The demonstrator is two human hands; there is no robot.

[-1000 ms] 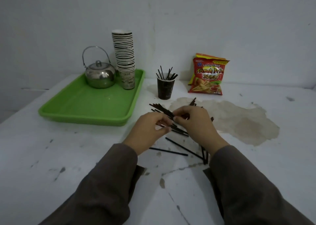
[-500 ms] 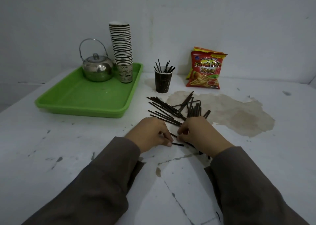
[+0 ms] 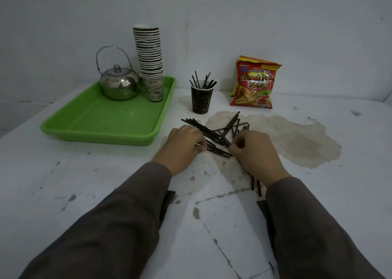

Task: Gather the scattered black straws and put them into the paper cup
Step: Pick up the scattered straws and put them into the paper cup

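Straws (image 3: 214,133): loose pile lay on table (image 3: 84,183) just in front of cup (image 3: 200,100); more stood inside the cup. Left hand (image 3: 184,144) and right hand (image 3: 252,149): fingers curled, pinching straws at the pile's near edge.

Pretty bare room, honestly. The wall (image 3: 275,20) behind is plain white-grey plaster with a faint vertical seam near 12 o'clock and a few small scuffs. Light is dim and flat, with no hard shadows anywhere. The tabletop (image 3: 63,183) is white, chipped and scratched all over, with thin cracks (image 3: 220,196) running from the middle down toward 5 o'clock. A big brownish stain (image 3: 301,139) spreads at about 2 o'clock from centre. Over at 10 o'clock sits a green tray (image 3: 101,122) carrying a shiny steel kettle (image 3: 118,86) and a tall stack of paper cups (image 3: 149,58). At 1 o'clock a red French fries snack bag (image 3: 254,83) leans against the wall.
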